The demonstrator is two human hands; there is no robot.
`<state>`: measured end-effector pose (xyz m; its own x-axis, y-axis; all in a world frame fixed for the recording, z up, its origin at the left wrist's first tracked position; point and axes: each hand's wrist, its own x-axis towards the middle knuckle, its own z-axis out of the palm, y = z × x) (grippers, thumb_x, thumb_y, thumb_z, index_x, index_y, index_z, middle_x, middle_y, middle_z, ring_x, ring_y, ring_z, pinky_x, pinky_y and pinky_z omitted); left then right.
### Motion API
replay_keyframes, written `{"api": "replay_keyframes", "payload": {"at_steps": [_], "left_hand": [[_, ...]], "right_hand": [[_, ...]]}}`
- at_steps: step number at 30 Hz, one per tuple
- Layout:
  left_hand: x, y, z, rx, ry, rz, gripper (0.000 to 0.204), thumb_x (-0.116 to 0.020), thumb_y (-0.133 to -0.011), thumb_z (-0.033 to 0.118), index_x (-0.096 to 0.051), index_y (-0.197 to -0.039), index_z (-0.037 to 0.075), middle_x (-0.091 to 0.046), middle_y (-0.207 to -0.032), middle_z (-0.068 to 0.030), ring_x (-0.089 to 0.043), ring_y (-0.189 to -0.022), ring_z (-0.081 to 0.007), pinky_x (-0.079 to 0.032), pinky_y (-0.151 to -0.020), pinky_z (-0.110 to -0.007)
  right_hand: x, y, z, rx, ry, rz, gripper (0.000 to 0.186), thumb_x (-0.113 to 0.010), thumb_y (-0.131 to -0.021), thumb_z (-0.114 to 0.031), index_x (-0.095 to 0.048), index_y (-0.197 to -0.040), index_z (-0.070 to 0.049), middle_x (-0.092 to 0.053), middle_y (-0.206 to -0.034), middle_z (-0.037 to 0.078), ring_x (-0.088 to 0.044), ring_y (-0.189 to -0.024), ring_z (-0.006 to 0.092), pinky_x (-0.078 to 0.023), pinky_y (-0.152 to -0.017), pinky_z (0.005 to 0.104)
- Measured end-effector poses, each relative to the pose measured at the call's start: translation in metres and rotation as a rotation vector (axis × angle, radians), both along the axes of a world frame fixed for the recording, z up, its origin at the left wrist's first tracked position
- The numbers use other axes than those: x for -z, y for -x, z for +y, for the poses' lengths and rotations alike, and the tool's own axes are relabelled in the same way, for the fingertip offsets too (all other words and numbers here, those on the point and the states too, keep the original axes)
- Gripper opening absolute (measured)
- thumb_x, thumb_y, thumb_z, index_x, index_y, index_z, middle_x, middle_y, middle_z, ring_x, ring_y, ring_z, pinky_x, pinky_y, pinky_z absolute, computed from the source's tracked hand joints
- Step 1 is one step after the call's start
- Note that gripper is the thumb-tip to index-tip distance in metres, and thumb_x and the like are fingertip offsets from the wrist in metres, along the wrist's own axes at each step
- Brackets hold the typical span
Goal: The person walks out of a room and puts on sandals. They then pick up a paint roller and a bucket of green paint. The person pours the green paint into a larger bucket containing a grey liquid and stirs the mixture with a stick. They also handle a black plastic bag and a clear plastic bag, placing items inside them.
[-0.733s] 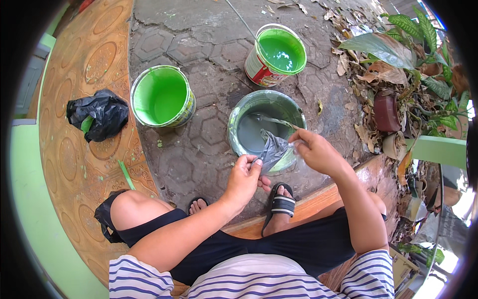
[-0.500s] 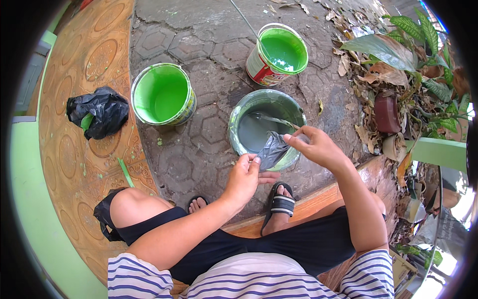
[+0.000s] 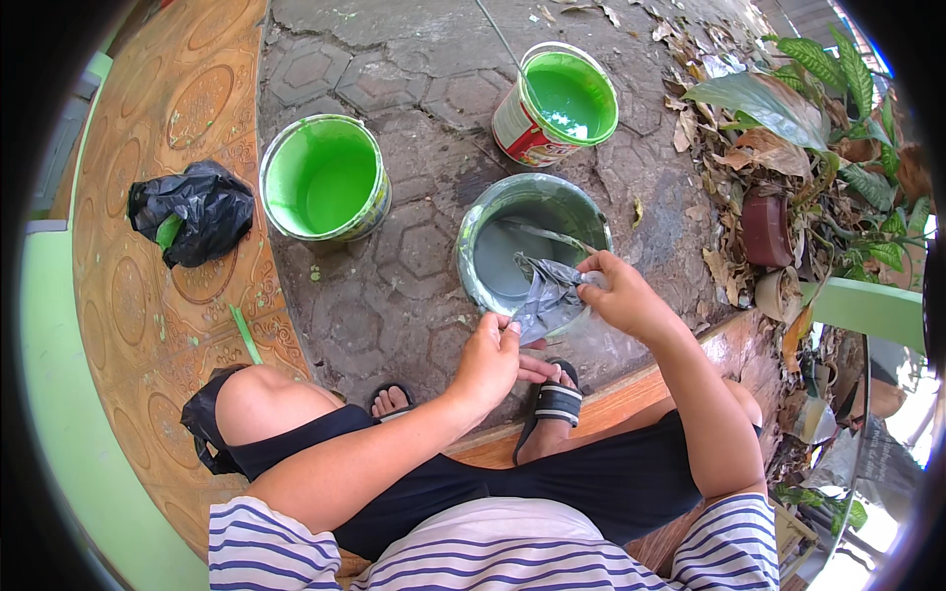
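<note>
Both hands pinched a grey, paint-soaked plastic sheet (image 3: 545, 300) at the near rim of the grey paint bucket (image 3: 493, 222): the left hand (image 3: 490, 357) gripped its near end, the right hand (image 3: 621, 295) its far end. A green bucket (image 3: 325, 182) stood left of it, and a green paint can (image 3: 555, 103) stood farther away.

We grip a crumpled grey plastic sheet (image 3: 545, 300) with our left hand (image 3: 490, 357) and right hand (image 3: 619, 295) at the near rim of the grey paint bucket (image 3: 532, 246). Two green paint buckets (image 3: 325, 177) (image 3: 557, 103) stand beyond it.
</note>
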<state>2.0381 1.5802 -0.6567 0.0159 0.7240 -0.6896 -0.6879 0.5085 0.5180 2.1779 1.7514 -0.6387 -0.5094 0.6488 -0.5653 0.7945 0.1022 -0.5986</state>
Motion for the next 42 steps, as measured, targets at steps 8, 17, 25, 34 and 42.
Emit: {"api": "replay_keyframes", "payload": {"at_steps": [8, 17, 25, 34, 42], "left_hand": [[0.014, -0.004, 0.0, -0.025, 0.0, 0.07, 0.025, -0.053, -0.098, 0.012, -0.041, -0.115, -0.002, -0.06, -0.09, -0.0109, -0.059, -0.07, -0.013, -0.054, -0.065, -0.028], [0.027, -0.012, -0.005, 0.048, 0.047, -0.128, 0.019, -0.053, -0.098, 0.01, -0.052, -0.113, -0.002, -0.059, -0.092, -0.0067, -0.059, -0.079, -0.0138, -0.053, -0.069, -0.028], [0.021, -0.011, 0.008, 0.038, 0.107, -0.232, 0.016, -0.041, -0.098, 0.013, -0.052, -0.102, 0.002, -0.055, -0.093, -0.009, -0.057, -0.08, -0.0182, -0.052, -0.071, -0.033], [0.018, -0.017, 0.015, 0.117, 0.07, -0.159, 0.018, -0.054, -0.099, 0.027, -0.053, -0.101, 0.01, -0.043, -0.075, 0.0035, -0.043, -0.063, -0.0074, -0.04, -0.056, -0.026], [0.034, -0.025, 0.018, 0.057, 0.067, -0.121, 0.017, -0.049, -0.101, 0.023, -0.053, -0.102, 0.006, -0.052, -0.07, 0.0007, -0.048, -0.056, -0.0073, -0.041, -0.05, -0.023]], "right_hand": [[-0.006, 0.007, -0.002, 0.14, 0.152, 0.051, 0.035, -0.065, -0.088, -0.012, -0.052, -0.118, 0.0, -0.062, -0.082, 0.01, -0.058, -0.067, 0.0142, -0.049, -0.061, 0.0315], [-0.018, 0.014, -0.01, 0.154, 0.164, 0.025, 0.036, -0.059, -0.079, -0.005, -0.058, -0.115, -0.001, -0.06, -0.084, 0.008, -0.055, -0.071, 0.0131, -0.046, -0.066, 0.0282], [-0.003, 0.001, -0.015, 0.152, 0.085, 0.057, 0.033, -0.059, -0.079, -0.004, -0.059, -0.112, 0.0, -0.062, -0.094, 0.011, -0.056, -0.077, 0.0142, -0.047, -0.07, 0.0299], [-0.004, 0.0, -0.02, 0.198, 0.035, 0.064, 0.032, -0.061, -0.079, -0.005, -0.056, -0.109, 0.002, -0.064, -0.1, 0.017, -0.061, -0.09, 0.0225, -0.049, -0.079, 0.0339], [0.011, -0.005, -0.032, 0.151, -0.017, 0.046, 0.033, -0.066, -0.082, -0.011, -0.054, -0.11, 0.002, -0.064, -0.102, 0.021, -0.062, -0.094, 0.0262, -0.049, -0.081, 0.0367]]}}
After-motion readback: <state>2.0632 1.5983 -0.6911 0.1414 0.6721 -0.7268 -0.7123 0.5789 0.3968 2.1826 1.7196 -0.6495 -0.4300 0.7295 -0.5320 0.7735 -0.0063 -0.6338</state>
